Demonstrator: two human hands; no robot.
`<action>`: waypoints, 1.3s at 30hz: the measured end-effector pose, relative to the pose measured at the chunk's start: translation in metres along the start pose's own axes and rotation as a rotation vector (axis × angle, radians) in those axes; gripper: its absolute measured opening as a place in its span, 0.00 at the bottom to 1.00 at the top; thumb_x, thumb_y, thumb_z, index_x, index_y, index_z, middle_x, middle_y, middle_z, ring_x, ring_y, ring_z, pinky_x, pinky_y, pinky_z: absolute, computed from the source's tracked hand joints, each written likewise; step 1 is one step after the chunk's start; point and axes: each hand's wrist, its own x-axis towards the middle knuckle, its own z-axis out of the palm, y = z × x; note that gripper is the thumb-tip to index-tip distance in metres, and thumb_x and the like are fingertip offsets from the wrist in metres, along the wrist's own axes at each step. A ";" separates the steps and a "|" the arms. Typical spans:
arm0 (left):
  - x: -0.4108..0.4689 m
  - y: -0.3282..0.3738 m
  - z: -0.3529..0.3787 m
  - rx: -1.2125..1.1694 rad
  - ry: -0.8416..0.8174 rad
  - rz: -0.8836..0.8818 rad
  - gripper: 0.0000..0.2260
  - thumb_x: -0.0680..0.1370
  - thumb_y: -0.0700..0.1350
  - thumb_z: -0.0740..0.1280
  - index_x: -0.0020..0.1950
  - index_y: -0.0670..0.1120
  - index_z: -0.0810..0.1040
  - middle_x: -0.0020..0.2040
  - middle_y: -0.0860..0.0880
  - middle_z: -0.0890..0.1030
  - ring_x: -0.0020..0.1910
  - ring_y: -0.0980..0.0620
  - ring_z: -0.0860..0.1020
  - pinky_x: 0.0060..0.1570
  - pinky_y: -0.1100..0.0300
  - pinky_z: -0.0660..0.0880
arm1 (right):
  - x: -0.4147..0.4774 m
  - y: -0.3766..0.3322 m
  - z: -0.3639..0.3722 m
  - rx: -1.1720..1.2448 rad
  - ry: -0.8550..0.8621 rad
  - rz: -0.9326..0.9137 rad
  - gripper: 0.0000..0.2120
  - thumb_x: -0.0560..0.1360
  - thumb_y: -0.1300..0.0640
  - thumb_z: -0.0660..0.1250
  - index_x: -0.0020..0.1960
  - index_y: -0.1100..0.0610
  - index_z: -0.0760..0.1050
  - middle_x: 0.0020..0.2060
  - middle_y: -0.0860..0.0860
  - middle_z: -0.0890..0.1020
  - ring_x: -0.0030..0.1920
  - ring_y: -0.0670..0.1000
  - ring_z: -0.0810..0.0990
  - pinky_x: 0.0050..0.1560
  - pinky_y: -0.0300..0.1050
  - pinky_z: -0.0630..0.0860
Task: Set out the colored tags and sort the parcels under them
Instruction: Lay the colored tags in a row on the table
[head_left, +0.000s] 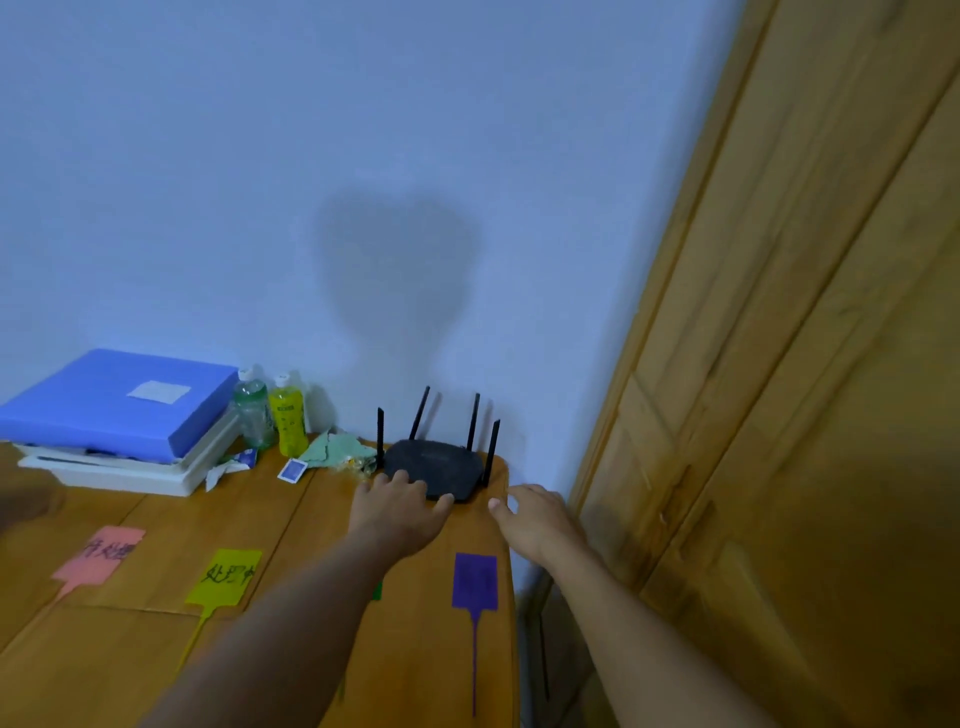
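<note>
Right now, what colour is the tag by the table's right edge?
Purple tag, best seen in the head view.

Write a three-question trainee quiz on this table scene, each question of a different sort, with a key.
1. True or false: the purple tag lies nearer the right edge of the table than the yellow tag does.
2. How many antennas stand on the black router? A two; B four; C six.
3. Fill in: the left hand touches the router's front edge, while the right hand holds ____.
Key: 1 true; 2 B; 3 nothing.
</note>
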 end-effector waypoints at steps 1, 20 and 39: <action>-0.007 -0.003 -0.014 -0.008 -0.003 0.010 0.29 0.81 0.66 0.49 0.64 0.49 0.80 0.68 0.44 0.77 0.69 0.43 0.73 0.67 0.44 0.67 | -0.011 -0.007 -0.012 -0.012 0.016 -0.006 0.27 0.82 0.38 0.52 0.72 0.52 0.71 0.72 0.51 0.72 0.71 0.56 0.69 0.68 0.55 0.70; -0.201 -0.113 -0.196 -0.035 0.113 0.023 0.29 0.81 0.65 0.50 0.66 0.47 0.78 0.68 0.43 0.77 0.67 0.41 0.74 0.62 0.44 0.70 | -0.206 -0.153 -0.084 0.032 0.139 -0.117 0.30 0.80 0.38 0.56 0.78 0.51 0.62 0.76 0.51 0.68 0.73 0.55 0.69 0.70 0.54 0.70; -0.191 -0.330 -0.278 -0.063 0.091 0.088 0.28 0.83 0.63 0.50 0.74 0.48 0.71 0.72 0.44 0.72 0.71 0.41 0.69 0.68 0.44 0.68 | -0.209 -0.407 -0.058 0.044 0.219 -0.100 0.30 0.81 0.38 0.57 0.78 0.52 0.63 0.76 0.51 0.67 0.74 0.56 0.67 0.71 0.55 0.68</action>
